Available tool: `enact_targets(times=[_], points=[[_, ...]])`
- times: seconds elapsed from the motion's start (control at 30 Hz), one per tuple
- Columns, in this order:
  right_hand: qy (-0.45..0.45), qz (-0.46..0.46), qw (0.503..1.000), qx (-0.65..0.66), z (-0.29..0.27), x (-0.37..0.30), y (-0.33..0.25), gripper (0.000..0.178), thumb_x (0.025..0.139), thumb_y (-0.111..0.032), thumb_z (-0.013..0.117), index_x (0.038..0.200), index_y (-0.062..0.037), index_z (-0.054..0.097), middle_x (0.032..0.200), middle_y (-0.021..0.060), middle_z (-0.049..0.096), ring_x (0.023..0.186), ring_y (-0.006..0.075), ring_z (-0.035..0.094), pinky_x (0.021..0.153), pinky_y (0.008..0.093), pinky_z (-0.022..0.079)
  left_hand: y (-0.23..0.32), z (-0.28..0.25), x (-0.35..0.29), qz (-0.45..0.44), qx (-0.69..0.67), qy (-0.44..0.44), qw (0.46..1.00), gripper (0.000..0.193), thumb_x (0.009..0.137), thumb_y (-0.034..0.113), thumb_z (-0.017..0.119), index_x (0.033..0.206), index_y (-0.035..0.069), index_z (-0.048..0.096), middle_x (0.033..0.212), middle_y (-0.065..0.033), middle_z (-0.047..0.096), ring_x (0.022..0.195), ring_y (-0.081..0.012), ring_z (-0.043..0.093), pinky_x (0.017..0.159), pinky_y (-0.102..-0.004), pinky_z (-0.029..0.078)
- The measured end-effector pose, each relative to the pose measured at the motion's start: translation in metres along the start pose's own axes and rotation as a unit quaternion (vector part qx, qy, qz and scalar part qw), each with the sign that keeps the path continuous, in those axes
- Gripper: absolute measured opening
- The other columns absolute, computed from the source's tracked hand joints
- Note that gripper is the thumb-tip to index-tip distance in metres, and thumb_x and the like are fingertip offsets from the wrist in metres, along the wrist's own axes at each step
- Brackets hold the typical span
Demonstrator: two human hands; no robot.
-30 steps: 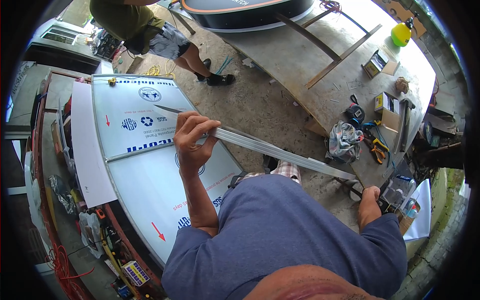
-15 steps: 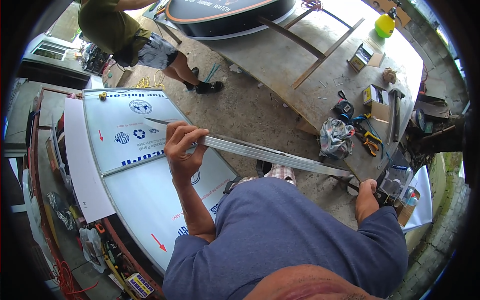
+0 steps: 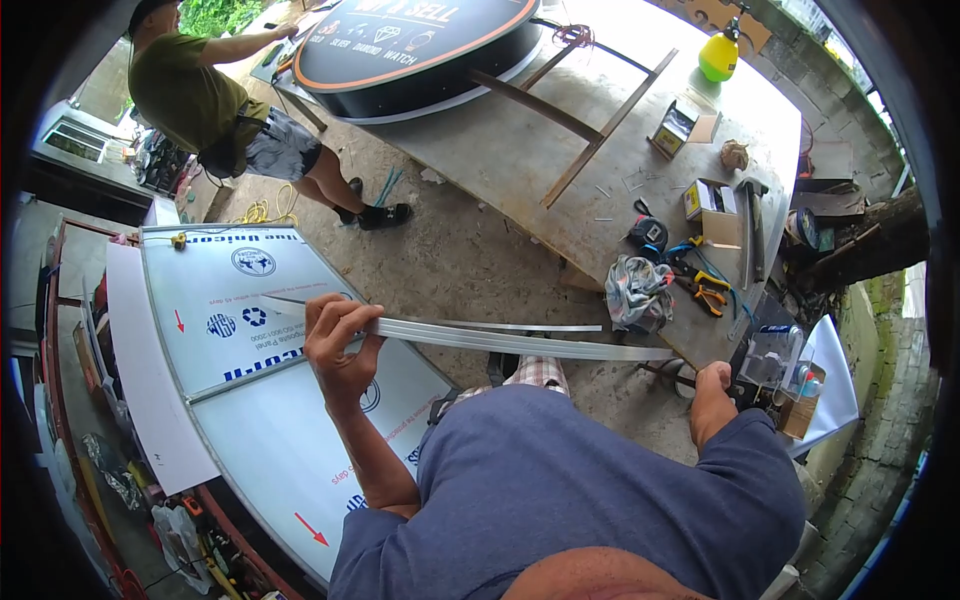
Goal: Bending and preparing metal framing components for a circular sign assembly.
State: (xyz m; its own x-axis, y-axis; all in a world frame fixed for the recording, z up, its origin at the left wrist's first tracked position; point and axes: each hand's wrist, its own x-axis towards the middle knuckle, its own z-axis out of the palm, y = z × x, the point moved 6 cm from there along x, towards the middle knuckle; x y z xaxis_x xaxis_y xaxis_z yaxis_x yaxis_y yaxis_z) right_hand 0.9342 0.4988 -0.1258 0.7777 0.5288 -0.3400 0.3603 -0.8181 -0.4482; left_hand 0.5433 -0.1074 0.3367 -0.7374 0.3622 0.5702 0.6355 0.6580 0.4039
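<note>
Head view: left hand gripping aluminium strip

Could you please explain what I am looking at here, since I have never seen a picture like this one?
This is one wide fisheye camera worn on a person's head, looking down, so straight edges bend near the rim. No machine is involved, only two bare hands. The left hand grips a long thin metal strip near one end; the right hand is at the other end, where the grip is hard to see. Below lies a big white panel with blue marks and red arrows. The workbench carries a hammer, pliers, a rag, small boxes and a yellow spray bottle. Another person works at the far end.
</note>
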Motion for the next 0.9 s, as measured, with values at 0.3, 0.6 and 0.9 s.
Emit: enact_targets(times=[0.3, 0.6, 0.9], points=[[-0.008, -0.041, 0.998, -0.046, 0.020, 0.029, 0.002, 0.045, 0.092, -0.019, 0.043, 0.112, 0.0093, 0.071, 0.118, 0.0208, 0.071, 0.109, 0.0336, 0.070, 0.096, 0.0438, 0.052, -0.002, -0.001, 0.001, 0.003, 0.003, 0.003, 1.000, 0.031, 0.063, -0.006, 0.080, 0.091, 0.008, 0.077, 0.082, -0.0027, 0.067, 0.091, -0.0239, 0.060, 0.077, -0.0361, 0.051], [0.022, -0.048, 0.997, -0.051, 0.098, 0.094, 0.024, 0.045, 0.095, -0.018, 0.041, 0.115, 0.0096, 0.070, 0.120, 0.0210, 0.070, 0.112, 0.0318, 0.069, 0.095, 0.0438, 0.053, 0.010, 0.001, 0.011, 0.012, 0.021, -0.001, 1.000, 0.031, 0.064, -0.006, 0.078, 0.091, 0.009, 0.077, 0.084, -0.0030, 0.067, 0.091, -0.0250, 0.060, 0.076, -0.0365, 0.052], [0.136, 0.111, 0.983, 0.048, 0.081, 0.057, 0.046, 0.042, 0.094, -0.024, 0.045, 0.116, -0.0003, 0.071, 0.124, 0.0167, 0.070, 0.113, 0.0316, 0.067, 0.101, 0.0390, 0.049, 0.028, 0.000, 0.008, 0.007, 0.018, -0.004, 1.000, 0.031, 0.062, -0.005, 0.080, 0.090, 0.009, 0.077, 0.083, -0.0021, 0.068, 0.091, -0.0236, 0.060, 0.077, -0.0359, 0.051]])
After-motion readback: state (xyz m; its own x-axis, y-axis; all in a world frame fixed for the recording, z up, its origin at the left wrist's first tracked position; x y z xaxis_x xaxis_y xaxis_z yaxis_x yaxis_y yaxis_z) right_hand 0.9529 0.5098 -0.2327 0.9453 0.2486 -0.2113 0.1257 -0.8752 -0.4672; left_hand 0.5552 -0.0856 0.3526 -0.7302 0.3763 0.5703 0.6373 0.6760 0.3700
